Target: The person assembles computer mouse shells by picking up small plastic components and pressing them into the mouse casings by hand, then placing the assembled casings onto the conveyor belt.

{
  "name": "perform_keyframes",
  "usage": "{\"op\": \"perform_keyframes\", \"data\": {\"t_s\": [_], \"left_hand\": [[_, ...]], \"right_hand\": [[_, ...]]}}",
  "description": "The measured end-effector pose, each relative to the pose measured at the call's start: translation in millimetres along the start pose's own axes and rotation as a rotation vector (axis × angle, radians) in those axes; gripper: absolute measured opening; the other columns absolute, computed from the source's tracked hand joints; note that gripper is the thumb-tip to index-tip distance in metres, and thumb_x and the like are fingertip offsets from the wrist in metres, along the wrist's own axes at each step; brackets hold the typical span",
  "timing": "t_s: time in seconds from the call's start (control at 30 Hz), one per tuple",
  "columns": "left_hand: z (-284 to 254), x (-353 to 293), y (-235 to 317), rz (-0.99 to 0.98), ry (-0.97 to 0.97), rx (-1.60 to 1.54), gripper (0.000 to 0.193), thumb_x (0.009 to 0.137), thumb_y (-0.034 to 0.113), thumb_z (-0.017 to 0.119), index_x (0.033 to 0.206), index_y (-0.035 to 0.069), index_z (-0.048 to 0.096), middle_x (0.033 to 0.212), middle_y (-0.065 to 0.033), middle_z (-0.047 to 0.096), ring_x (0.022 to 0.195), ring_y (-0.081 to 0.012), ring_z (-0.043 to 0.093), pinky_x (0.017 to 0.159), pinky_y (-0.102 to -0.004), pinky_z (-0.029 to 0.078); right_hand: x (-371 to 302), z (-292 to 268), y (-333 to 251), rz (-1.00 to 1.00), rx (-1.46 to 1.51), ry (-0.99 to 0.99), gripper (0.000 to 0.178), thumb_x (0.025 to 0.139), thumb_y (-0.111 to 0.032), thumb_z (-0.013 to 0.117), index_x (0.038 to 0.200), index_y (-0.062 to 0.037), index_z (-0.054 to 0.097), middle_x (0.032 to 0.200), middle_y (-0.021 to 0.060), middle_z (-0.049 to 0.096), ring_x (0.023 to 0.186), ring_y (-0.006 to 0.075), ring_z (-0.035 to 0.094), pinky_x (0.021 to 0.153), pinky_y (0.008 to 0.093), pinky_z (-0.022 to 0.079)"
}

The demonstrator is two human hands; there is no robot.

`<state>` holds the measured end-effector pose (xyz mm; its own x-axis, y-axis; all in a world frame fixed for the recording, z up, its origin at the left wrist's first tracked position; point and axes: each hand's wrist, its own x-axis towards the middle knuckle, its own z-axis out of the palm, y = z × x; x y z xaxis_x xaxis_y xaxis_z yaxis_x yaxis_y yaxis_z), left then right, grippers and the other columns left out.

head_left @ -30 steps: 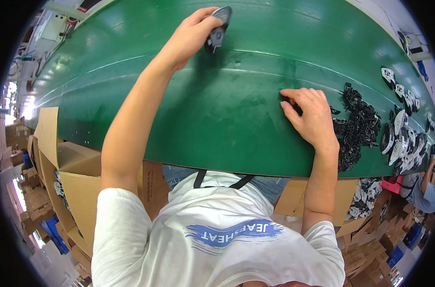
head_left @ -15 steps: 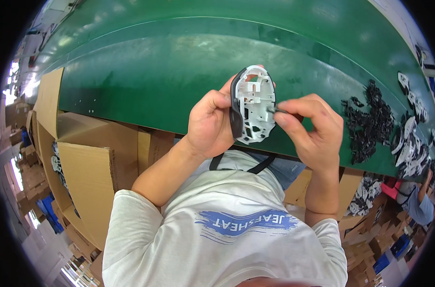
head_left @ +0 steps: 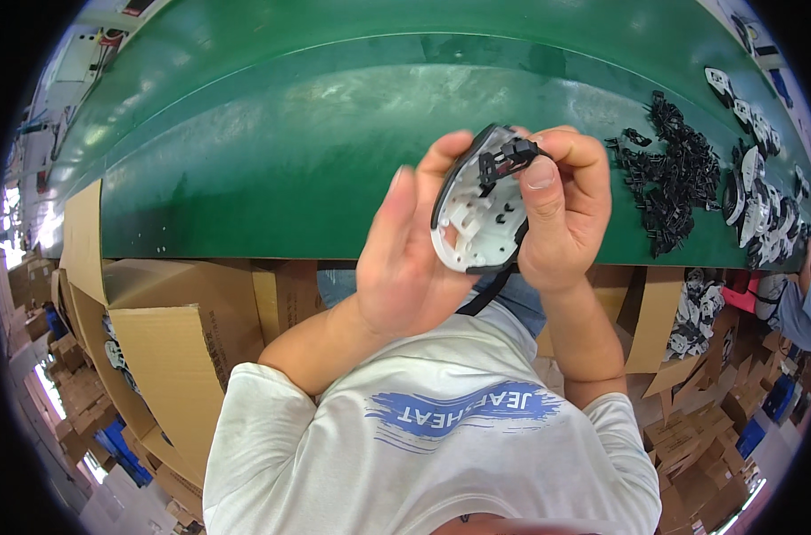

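An oval white plastic shell [head_left: 482, 234] with a black rim is tilted between my hands, its hollow, ribbed inside in view. My left hand [head_left: 396, 267] cups it from behind and below; the thumb stands up away from the shell and the fingers are partly hidden. A black plastic bracket [head_left: 508, 162] lies across the upper end of the shell. My right hand [head_left: 561, 209] pinches the bracket at its right end with thumb and fingertips, close against the shell's edge. Whether the bracket is seated in the shell I cannot tell.
A heap of black plastic parts [head_left: 671, 183] lies on the green table [head_left: 298, 143], right of my hands. Beyond it are white-and-black shells [head_left: 762, 209]. Open cardboard boxes [head_left: 160, 357] stand at the table's near edge on the left; another, with white parts [head_left: 693, 316], stands right.
The shell has tipped over in my hands. My right hand has moved up to its upper end, where the black bracket now shows. My left thumb has come off the shell's rim.
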<state>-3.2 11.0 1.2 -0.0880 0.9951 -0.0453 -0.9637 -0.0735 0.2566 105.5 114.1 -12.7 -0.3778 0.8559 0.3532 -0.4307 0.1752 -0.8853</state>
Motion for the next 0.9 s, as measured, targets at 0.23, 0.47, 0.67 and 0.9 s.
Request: {"op": "perform_keyframes", "data": {"t_s": [0.23, 0.47, 0.67, 0.9], "left_hand": [[1.8, -1.7, 18.8, -0.112, 0.142, 0.253, 0.060, 0.115, 0.040, 0.039, 0.162, 0.004, 0.041, 0.152, -0.0102, 0.059, 0.138, -0.0212, 0.057, 0.117, -0.0403, 0.044], [-9.7, -9.4, 16.8, 0.016, 0.118, 0.368, 0.083, 0.097, 0.035, 0.058, 0.167, 0.003, 0.026, 0.156, -0.0131, 0.051, 0.142, -0.0235, 0.052, 0.119, -0.0414, 0.042], [-24.0, -8.6, 19.0, -0.008, 0.078, 0.438, 0.086, 0.096, 0.031, 0.059, 0.169, 0.004, 0.022, 0.159, -0.0148, 0.048, 0.146, -0.0251, 0.048, 0.122, -0.0445, 0.038], [-21.8, -8.8, 13.7, -0.009, -0.042, 0.651, 0.090, 0.096, 0.025, 0.059, 0.172, 0.002, 0.016, 0.169, -0.0176, 0.036, 0.155, -0.0290, 0.039, 0.129, -0.0461, 0.029]], "right_hand": [[16.7, -31.5, -13.5, -0.192, -0.450, -0.172, 0.016, 0.099, -0.011, 0.078, 0.111, -0.0046, 0.069, 0.099, 0.0034, 0.073, 0.089, 0.0161, 0.066, 0.106, 0.0451, 0.047], [11.9, -14.1, -32.1, -0.136, -0.764, -0.297, 0.016, 0.085, -0.012, 0.089, 0.089, -0.0095, 0.075, 0.080, -0.0003, 0.072, 0.070, 0.0166, 0.061, 0.084, 0.0354, 0.043], [11.8, -9.5, -42.7, -0.222, -0.879, -0.342, 0.015, 0.084, -0.010, 0.088, 0.087, -0.0111, 0.074, 0.078, -0.0025, 0.072, 0.068, 0.0160, 0.063, 0.083, 0.0360, 0.042], [11.6, -11.9, -44.9, -0.236, -0.976, -0.391, 0.015, 0.083, -0.011, 0.086, 0.084, -0.0111, 0.071, 0.077, -0.0008, 0.071, 0.065, 0.0199, 0.061, 0.083, 0.0382, 0.044]]}}
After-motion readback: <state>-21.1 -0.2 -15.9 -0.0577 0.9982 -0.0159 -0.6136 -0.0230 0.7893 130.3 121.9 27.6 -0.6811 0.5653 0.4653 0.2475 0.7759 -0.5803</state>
